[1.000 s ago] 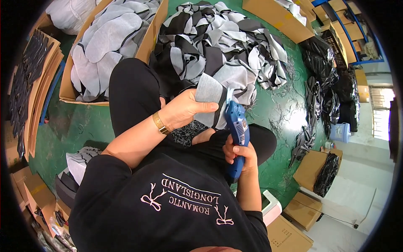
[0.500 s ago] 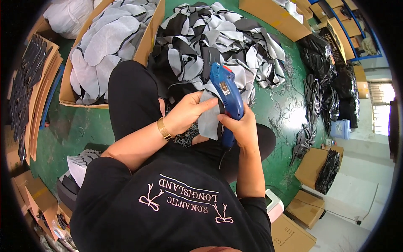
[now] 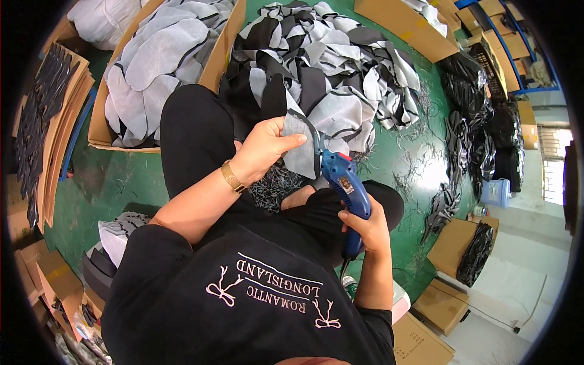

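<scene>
My left hand [image 3: 261,152], with a gold watch band at its wrist, pinches a curved grey fabric piece [image 3: 299,159] with a dark edge, thumb lying on top. My right hand [image 3: 370,226] is wrapped round the handle of blue electric scissors [image 3: 345,181] with a red switch and a cord at the back end. Their head is at the right edge of the fabric piece; the blades are too small to make out there. Dark, stringy trimmings [image 3: 271,188] lie between my legs, below the fabric piece.
Ahead lies a large pile of grey and black fabric pieces [image 3: 331,112] on the green floor [image 3: 401,146]. A cardboard box [image 3: 214,67] of similar pieces stands at the left. Black plastic bags [image 3: 465,91] and a pale blue bucket [image 3: 496,193] are at the right.
The scissors have moved down and to the right, their head now beside the fabric's right edge instead of above it. My left hand still holds the fabric, shifted slightly left.
</scene>
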### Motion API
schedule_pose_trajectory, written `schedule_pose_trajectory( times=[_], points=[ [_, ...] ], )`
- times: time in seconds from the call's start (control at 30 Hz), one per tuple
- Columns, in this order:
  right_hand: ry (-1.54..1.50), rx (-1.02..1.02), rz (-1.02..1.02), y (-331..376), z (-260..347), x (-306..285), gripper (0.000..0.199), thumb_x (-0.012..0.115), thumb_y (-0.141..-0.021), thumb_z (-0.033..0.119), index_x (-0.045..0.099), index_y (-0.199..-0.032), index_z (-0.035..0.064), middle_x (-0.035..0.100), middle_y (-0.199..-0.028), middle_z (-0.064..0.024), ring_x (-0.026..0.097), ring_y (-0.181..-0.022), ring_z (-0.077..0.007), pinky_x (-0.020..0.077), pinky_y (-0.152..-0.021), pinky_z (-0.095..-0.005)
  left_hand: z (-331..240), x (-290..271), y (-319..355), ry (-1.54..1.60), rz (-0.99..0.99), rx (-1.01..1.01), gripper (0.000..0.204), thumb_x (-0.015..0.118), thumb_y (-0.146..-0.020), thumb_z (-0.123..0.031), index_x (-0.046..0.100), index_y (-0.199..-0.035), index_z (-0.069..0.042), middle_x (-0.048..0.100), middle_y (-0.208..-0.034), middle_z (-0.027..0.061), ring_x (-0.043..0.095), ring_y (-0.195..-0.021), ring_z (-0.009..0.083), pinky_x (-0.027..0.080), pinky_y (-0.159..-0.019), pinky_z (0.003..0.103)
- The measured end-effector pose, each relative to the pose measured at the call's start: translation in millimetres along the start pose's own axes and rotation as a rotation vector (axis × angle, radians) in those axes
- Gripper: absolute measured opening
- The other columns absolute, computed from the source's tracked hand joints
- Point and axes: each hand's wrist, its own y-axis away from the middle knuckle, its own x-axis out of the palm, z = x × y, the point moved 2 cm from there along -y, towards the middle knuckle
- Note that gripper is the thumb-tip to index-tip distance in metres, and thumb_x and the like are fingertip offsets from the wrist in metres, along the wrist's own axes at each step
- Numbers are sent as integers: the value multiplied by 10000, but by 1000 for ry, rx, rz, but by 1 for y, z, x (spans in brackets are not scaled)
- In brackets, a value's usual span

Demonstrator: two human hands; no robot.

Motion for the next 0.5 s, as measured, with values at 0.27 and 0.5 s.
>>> schedule_pose_trajectory(
  times=[0.27,0.5],
  points=[
    [-4,34,72,-7,1,0,357,719,-690,51,575,-1007,-29,582,-755,-48,552,-567,-114,456,-527,-253,-2,0,6,-281,38,129,98,607,-852,-31,614,-946,-6,627,-841,-28,521,-741,13,440,-664,202],
    [-60,75,138,-9,0,-3,333,712,-692,43,581,-990,-28,595,-818,-59,562,-581,-127,464,-531,-265,-22,3,16,-378,92,145,89,607,-819,-27,609,-907,-17,610,-806,-42,487,-694,5,420,-619,201]
  ],
)
